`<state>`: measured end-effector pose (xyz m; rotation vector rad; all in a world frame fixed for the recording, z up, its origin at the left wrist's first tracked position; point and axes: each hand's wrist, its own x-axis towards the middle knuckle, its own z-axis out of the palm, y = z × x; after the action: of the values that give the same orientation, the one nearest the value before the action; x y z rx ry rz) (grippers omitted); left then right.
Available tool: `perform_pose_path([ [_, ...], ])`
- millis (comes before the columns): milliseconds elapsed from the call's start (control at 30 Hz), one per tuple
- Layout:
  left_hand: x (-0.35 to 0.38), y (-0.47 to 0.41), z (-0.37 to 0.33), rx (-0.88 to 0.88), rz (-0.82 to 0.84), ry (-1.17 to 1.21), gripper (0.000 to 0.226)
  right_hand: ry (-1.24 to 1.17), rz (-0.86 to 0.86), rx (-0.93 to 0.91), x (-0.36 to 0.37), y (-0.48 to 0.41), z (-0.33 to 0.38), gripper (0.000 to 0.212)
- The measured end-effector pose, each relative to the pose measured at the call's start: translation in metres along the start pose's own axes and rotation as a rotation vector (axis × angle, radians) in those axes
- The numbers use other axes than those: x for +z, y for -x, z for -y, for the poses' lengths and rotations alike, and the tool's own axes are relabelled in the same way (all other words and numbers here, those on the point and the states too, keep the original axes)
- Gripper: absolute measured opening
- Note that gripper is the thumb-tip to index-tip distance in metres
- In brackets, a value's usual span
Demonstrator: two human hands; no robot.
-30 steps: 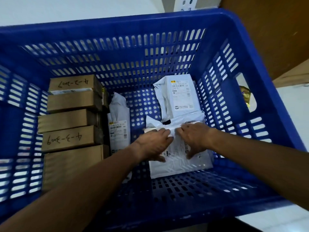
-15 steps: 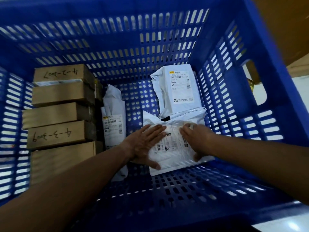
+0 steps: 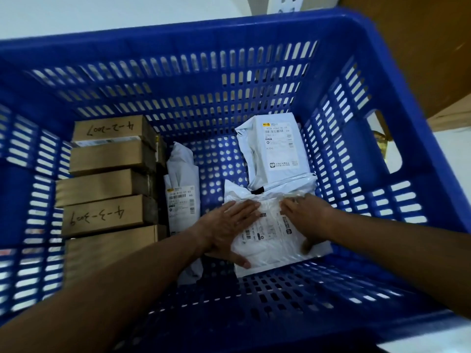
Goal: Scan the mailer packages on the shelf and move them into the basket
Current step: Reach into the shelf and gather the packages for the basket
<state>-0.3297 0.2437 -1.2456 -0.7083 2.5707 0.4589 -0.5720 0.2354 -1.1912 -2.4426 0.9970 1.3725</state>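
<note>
Crinkled white plastic mailer (image 3: 270, 247), label up, lies under the flat, straight fingers of left hand (image 3: 229, 226) and right hand (image 3: 309, 220) in slotted blue basket (image 3: 178, 40).

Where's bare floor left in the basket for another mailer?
Bare: strip between narrow mailer and back mailer; strip between front mailer and basket near wall. Crowded: boxes along left; left hand, right hand on front mailer.
</note>
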Motion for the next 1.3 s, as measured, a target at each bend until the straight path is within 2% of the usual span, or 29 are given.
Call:
perform_pose_path([
  [100,-0.016,0.011,0.003,0.006,-0.067,0.052,0.115,-0.095,-0.046,0.001,-0.014,0.010,-0.001,0.126],
  [233,-0.044,0.030,0.009,-0.025,-0.180,0.102,0.094,-0.362,-0.118,0.021,-0.043,0.025,-0.007,0.102],
  [333,-0.072,0.048,0.010,-0.063,-0.274,0.114,0.089,-0.525,-0.198,0.047,-0.066,0.041,-0.011,0.086],
  [400,-0.091,0.061,0.012,-0.102,-0.305,0.132,0.087,-0.579,-0.229,0.091,-0.078,0.055,-0.011,0.087],
  [533,-0.126,0.087,0.017,-0.219,-0.226,0.102,0.079,-0.671,-0.289,0.118,-0.106,0.081,-0.012,0.088],
  [633,-0.164,0.108,0.015,-0.347,-0.257,0.115,0.075,-0.723,-0.389,0.160,-0.133,0.102,-0.015,0.087],
  [767,-0.212,0.135,0.009,-0.498,-0.396,0.203,0.068,-0.792,-0.498,0.194,-0.163,0.125,-0.018,0.089],
  [900,-0.250,0.170,0.006,-0.593,-0.507,0.266,0.064,-0.849,-0.629,0.188,-0.197,0.152,-0.020,0.075],
  [1033,-0.283,0.206,-0.001,-0.637,-0.679,0.447,0.049,-0.910,-0.763,0.189,-0.234,0.179,-0.021,0.070],
  [1133,-0.311,0.233,-0.011,-0.664,-0.743,0.607,0.039,-1.021,-0.852,0.147,-0.266,0.201,-0.018,0.065],
  [1300,-0.363,0.285,0.007,-0.658,-0.973,0.610,0.031,-1.120,-1.027,0.028,-0.333,0.231,-0.028,0.055],
])
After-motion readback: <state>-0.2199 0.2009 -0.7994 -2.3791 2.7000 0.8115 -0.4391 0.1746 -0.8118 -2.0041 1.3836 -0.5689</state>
